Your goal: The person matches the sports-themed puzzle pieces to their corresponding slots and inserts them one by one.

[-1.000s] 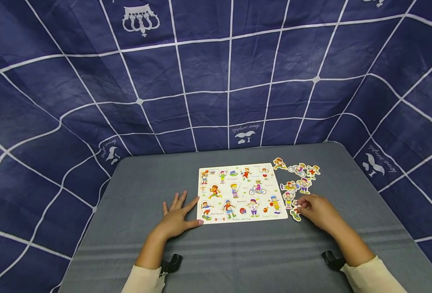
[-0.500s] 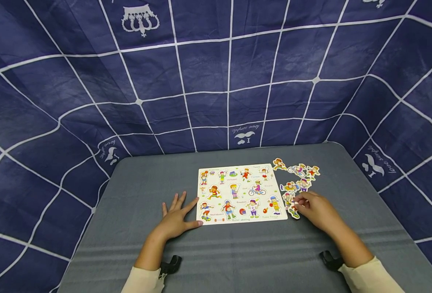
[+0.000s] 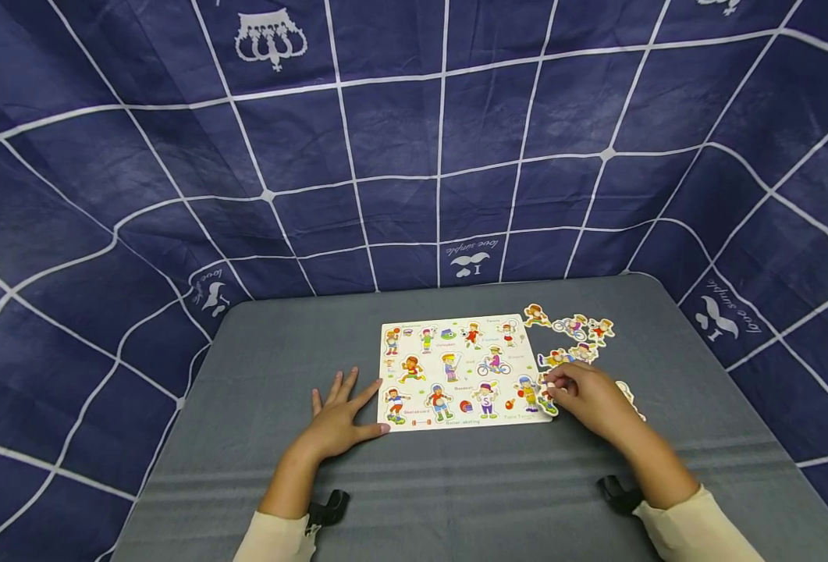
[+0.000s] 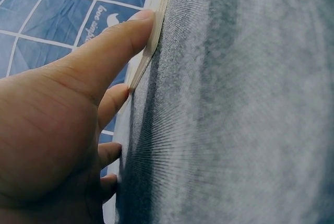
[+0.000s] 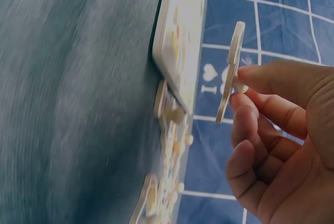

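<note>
A wooden puzzle board (image 3: 424,396) printed with children playing sports lies flat on the grey table. My left hand (image 3: 338,421) rests at its left side with fingers spread, the thumb (image 4: 140,24) on the near left corner and the index fingertip at the edge. With thumb and fingers, my right hand (image 3: 591,400) pinches the small knob of a figure-shaped puzzle piece (image 5: 233,72). That piece is held up off the table, tilted on edge in the right wrist view. In the head view it overlaps the board's near right corner.
Several loose knobbed pieces lie right of the board, among them a runner (image 3: 536,315), a cyclist (image 3: 571,326) and a ball player (image 3: 600,332). Another piece (image 3: 630,398) shows partly behind my right hand. A blue checked curtain (image 3: 399,140) stands behind the grey table (image 3: 301,343).
My right hand has picked up the piece from beside the board and carried it left to the board's near right corner. A piece beyond that hand now shows. The left hand stays put.
</note>
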Action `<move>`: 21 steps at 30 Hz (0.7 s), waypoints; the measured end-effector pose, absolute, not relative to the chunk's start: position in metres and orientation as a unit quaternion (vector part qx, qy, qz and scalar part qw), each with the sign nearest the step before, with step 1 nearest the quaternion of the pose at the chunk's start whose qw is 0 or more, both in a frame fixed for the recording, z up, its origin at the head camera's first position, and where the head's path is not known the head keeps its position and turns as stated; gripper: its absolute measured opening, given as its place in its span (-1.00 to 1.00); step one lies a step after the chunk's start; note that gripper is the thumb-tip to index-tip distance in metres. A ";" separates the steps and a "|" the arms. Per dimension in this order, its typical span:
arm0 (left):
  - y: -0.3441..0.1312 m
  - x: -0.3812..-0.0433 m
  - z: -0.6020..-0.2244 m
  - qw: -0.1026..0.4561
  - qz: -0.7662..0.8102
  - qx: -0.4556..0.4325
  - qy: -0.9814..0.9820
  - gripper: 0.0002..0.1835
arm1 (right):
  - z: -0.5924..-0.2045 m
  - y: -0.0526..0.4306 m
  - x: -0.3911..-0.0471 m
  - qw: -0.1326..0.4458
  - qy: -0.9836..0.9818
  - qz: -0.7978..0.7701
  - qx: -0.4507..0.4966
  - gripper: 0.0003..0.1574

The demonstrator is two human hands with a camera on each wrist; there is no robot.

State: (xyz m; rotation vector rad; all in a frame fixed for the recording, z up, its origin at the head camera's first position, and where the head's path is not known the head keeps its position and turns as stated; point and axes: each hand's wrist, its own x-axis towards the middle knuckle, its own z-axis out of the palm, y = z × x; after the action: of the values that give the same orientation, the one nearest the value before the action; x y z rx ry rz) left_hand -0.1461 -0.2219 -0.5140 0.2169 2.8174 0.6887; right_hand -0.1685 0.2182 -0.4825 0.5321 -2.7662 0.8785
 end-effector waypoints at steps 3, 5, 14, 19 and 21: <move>-0.221 -0.146 -0.512 0.116 0.236 0.074 0.962 -0.07 | -0.482 0.211 -0.169 0.092 -0.930 0.302 0.188 -0.84; -0.221 -0.146 -0.512 0.116 0.236 0.074 0.962 -0.06 | -0.482 0.205 -0.170 0.092 -0.925 0.311 0.197 -0.83; -0.221 -0.146 -0.513 0.114 0.234 0.071 0.963 -0.06 | -0.483 0.176 -0.171 0.075 -0.918 0.332 0.205 -0.82; -0.221 -0.145 -0.513 0.113 0.234 0.071 0.963 -0.07 | -0.484 0.157 -0.172 0.065 -0.913 0.338 0.221 -0.85; -0.221 -0.145 -0.512 0.112 0.235 0.071 0.963 -0.07 | -0.483 0.149 -0.172 0.058 -0.912 0.338 0.225 -0.86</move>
State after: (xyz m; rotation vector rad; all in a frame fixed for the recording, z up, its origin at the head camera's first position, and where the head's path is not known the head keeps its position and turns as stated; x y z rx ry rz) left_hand -0.1451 -0.2210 -0.5125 0.2086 2.8260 0.6891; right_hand -0.1722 0.1487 -0.4827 0.6810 -2.7638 1.0242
